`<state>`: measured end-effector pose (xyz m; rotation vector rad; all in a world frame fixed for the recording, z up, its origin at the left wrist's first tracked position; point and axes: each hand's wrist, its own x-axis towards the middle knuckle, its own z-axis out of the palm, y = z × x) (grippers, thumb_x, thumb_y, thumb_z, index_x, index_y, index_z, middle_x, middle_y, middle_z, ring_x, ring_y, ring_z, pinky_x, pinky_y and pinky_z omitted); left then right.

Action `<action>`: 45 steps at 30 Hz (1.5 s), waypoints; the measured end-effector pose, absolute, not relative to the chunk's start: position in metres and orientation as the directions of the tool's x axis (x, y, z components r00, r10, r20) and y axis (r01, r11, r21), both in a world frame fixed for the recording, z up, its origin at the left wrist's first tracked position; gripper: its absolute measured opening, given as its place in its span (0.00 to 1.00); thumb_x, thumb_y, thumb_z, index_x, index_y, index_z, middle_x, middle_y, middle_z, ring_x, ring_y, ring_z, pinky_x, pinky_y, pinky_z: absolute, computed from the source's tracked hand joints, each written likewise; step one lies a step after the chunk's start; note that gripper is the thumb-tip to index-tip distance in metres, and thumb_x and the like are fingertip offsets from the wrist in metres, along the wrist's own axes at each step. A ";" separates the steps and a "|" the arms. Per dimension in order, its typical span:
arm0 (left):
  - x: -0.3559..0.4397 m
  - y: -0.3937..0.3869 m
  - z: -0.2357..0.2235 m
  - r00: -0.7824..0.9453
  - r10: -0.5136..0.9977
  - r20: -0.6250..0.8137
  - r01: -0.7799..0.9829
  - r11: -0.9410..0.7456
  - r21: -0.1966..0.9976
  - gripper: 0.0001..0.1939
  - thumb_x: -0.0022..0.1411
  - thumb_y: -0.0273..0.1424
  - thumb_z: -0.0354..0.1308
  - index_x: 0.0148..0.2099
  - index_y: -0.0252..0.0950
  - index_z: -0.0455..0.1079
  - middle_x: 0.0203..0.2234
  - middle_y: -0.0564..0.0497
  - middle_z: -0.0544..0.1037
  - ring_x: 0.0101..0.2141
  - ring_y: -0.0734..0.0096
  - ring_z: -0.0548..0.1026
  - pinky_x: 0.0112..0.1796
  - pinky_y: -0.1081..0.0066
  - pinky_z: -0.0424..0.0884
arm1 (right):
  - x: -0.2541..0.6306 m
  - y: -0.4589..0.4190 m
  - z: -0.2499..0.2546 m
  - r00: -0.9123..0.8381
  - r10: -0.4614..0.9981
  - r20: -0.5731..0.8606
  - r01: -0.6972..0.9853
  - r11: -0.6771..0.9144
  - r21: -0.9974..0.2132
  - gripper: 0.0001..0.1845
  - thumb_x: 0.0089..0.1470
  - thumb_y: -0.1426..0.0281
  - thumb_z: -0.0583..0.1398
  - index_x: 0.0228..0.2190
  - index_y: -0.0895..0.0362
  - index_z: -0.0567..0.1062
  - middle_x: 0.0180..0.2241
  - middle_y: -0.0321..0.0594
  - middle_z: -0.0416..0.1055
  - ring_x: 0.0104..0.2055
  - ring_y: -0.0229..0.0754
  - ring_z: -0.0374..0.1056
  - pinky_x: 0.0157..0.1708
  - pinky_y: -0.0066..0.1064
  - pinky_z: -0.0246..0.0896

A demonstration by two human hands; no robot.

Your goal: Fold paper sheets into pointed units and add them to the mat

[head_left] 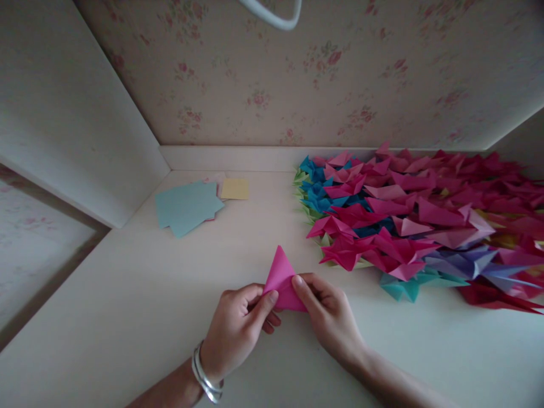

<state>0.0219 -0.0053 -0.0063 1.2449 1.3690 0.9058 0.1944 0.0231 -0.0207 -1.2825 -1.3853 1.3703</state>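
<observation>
A folded sheet of pink origami paper (280, 273) is held between both hands near the middle of the white table, its pointed tip turned toward the wall. My left hand (242, 326) pinches its left side, thumb on top and the other fingers curled underneath. Silver bangles circle that wrist. On the paper's right edge my right hand (329, 311) closes, with the thumb pressed on the upper face. The paper's lower right corner reaches beside the right thumb. Its underside is hidden.
A large heap of folded paper pieces (399, 212) in pink, red, blue, purple and teal covers the table's right side. At the back left lie light blue paper sheets (189, 207) and a small yellow paper (235, 188). A floral wall (259, 79) rises behind the table (140, 317).
</observation>
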 end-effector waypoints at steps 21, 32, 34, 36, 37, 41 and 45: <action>0.019 -0.002 -0.001 0.054 0.983 -0.178 0.174 0.166 0.971 0.17 0.66 0.41 0.57 0.31 0.36 0.74 0.16 0.53 0.78 0.17 0.73 0.75 0.20 0.79 0.72 | 0.194 0.020 -0.013 -0.295 0.947 -0.123 0.052 -0.113 -0.992 0.15 0.61 0.60 0.60 0.34 0.59 0.79 0.25 0.39 0.76 0.28 0.39 0.72 0.29 0.27 0.65; 0.019 -0.003 0.000 0.045 0.990 -0.133 0.189 0.122 0.974 0.12 0.65 0.38 0.59 0.33 0.36 0.76 0.23 0.48 0.83 0.23 0.67 0.80 0.26 0.75 0.75 | 0.193 0.021 -0.016 -0.367 0.916 -0.161 0.010 -0.170 -0.985 0.13 0.57 0.61 0.65 0.36 0.58 0.76 0.29 0.38 0.77 0.31 0.40 0.72 0.31 0.28 0.66; 0.019 -0.004 -0.001 0.040 0.991 -0.130 0.204 0.119 0.972 0.12 0.65 0.38 0.60 0.33 0.36 0.76 0.21 0.50 0.82 0.23 0.68 0.80 0.26 0.76 0.75 | 0.191 0.021 -0.017 -0.363 0.917 -0.164 0.018 -0.169 -0.986 0.13 0.54 0.62 0.67 0.36 0.58 0.76 0.30 0.38 0.77 0.31 0.40 0.72 0.30 0.27 0.65; 0.019 -0.005 -0.002 0.046 0.990 -0.130 0.220 0.117 0.968 0.12 0.64 0.38 0.60 0.32 0.36 0.75 0.19 0.50 0.81 0.22 0.68 0.80 0.25 0.76 0.74 | 0.190 0.020 -0.017 -0.357 0.917 -0.178 0.047 -0.172 -0.984 0.13 0.53 0.62 0.67 0.36 0.58 0.76 0.29 0.37 0.77 0.30 0.39 0.71 0.29 0.26 0.63; 0.019 -0.005 -0.002 0.050 0.990 -0.131 0.226 0.116 0.967 0.13 0.64 0.38 0.60 0.31 0.36 0.75 0.19 0.50 0.81 0.22 0.68 0.79 0.25 0.76 0.74 | 0.190 0.021 -0.017 -0.357 0.916 -0.185 0.059 -0.176 -0.983 0.14 0.53 0.62 0.68 0.36 0.58 0.76 0.29 0.37 0.77 0.29 0.39 0.71 0.28 0.26 0.63; 0.020 -0.006 -0.003 0.058 0.991 -0.124 0.250 0.106 0.962 0.15 0.66 0.39 0.58 0.30 0.36 0.73 0.18 0.51 0.79 0.21 0.69 0.79 0.24 0.76 0.73 | 0.190 0.021 -0.014 -0.378 0.904 -0.198 0.071 -0.185 -0.980 0.14 0.51 0.63 0.68 0.36 0.58 0.75 0.28 0.37 0.77 0.28 0.39 0.70 0.27 0.26 0.62; 0.020 -0.006 -0.004 0.054 0.992 -0.111 0.290 0.091 0.953 0.16 0.66 0.39 0.57 0.29 0.36 0.73 0.17 0.51 0.78 0.20 0.70 0.78 0.24 0.76 0.72 | 0.190 0.020 -0.013 -0.381 0.903 -0.197 0.084 -0.179 -0.980 0.13 0.52 0.63 0.68 0.35 0.58 0.75 0.28 0.37 0.77 0.28 0.40 0.70 0.26 0.26 0.62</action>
